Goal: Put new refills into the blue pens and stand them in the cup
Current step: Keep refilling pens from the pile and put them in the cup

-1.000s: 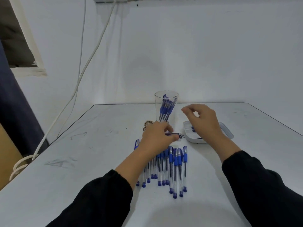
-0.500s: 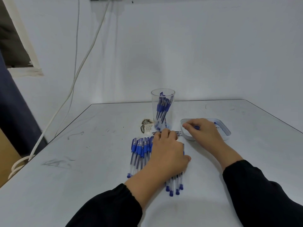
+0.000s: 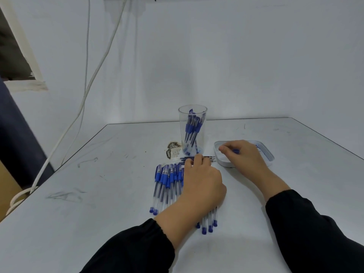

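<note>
A clear plastic cup (image 3: 192, 117) stands at the back of the table with several blue pens upright in it. In front of it lies a small bundle of thin dark refills (image 3: 182, 159). A row of several blue capped pens (image 3: 165, 184) lies nearer to me. My left hand (image 3: 202, 186) rests palm down on the right part of that row, with its fingertips bent onto the refills. My right hand (image 3: 244, 156) is inside the white tray (image 3: 269, 156), fingers curled around a small blue pen part (image 3: 235, 151).
The white table (image 3: 98, 194) ends at a wall just behind the cup. A brown damaged patch (image 3: 173, 149) marks the surface left of the cup. White cables (image 3: 84, 95) hang down the wall at the left, beyond the table edge.
My left hand came down flat onto the row of pens, fingertips at the refills. My right hand dropped from the air into the white tray. Both have hardly moved in the last half second.
</note>
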`<state>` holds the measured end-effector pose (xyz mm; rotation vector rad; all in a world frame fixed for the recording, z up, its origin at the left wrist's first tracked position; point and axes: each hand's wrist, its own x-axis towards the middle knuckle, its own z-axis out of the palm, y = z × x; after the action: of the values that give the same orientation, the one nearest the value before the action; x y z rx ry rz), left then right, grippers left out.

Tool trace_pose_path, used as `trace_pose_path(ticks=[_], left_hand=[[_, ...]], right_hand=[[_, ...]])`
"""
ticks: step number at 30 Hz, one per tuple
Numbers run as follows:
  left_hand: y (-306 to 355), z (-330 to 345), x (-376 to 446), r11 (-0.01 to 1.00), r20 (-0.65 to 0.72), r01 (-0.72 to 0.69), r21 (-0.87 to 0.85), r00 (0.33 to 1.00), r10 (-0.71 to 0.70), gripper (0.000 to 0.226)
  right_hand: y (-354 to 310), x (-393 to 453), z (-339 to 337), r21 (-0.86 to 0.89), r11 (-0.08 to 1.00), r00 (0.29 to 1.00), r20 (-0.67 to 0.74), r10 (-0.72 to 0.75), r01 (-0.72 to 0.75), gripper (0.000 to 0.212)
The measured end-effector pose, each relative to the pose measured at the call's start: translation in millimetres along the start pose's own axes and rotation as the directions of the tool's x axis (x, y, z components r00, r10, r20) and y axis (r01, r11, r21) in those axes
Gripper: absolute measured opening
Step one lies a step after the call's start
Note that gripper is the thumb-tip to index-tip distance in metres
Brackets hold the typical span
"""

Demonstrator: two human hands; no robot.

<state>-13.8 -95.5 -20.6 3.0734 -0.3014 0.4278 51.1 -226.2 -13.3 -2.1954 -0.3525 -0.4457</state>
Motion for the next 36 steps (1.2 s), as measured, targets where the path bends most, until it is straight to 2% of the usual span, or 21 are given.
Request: trace_pose_path(ticks=[5,9,11,14,18,22,26,31,36], left_hand=[[-12.5,-2.9,8.9,0.97,0.037,0.052,-0.239,0.998,-0.045,0.033],[-38.1,-8.8,18.6,0.779,0.069,0.104,-0.618,0.995,-0.079,0.031],[-51.1,-14.2,17.2,0.723,0.057,0.074,-0.687,0.997,-0.048,0.034],[-66.8,-22.9,13.5,0.779,-0.002,0.012,-0.627,1.0,-0.017,0.03],[-77.2,-31.0,11.8,0.902,-0.071,-0.023,-0.431,0.997,-0.009,0.019],[-78.1,-31.6,7.4,0.874,-0.021,0.036,-0.484,0.998,-0.053,0.011],[-73.4,-24.6,7.0,0.907,-0.061,-0.044,-0.418,0.998,0.02,0.032],[-68.3,-17.0,7.6,0.935,-0.078,-0.099,-0.341,0.994,0.076,0.028],[-68.3,-16.1,5.7,0.947,-0.135,-0.119,-0.297,0.987,0.081,0.031]], right_hand=[[0.0,0.1,-2.8,0.062,0.998,1.0,0.028,-0.003,0.002,0.012],[1.8,1.0,-5.3,0.23,0.973,0.989,0.146,-0.026,-0.008,0.008],[-1.6,-0.6,-5.4,0.273,0.962,0.978,0.196,-0.075,0.019,0.012],[-5.4,-0.5,-2.3,0.229,0.97,0.968,0.216,-0.128,0.077,0.015],[-8.6,-0.3,3.1,0.309,0.951,0.983,0.179,-0.05,-0.008,0.012],[-12.2,-1.9,4.2,0.357,0.933,0.987,0.16,-0.012,-0.046,0.01],[-14.8,-3.3,3.1,0.369,0.927,0.976,0.217,-0.013,-0.07,0.009],[-15.6,-5.4,2.0,0.334,0.941,0.948,0.312,-0.062,-0.049,0.015],[-18.0,-6.6,-1.8,0.384,0.921,0.951,0.306,-0.053,-0.072,0.016]])
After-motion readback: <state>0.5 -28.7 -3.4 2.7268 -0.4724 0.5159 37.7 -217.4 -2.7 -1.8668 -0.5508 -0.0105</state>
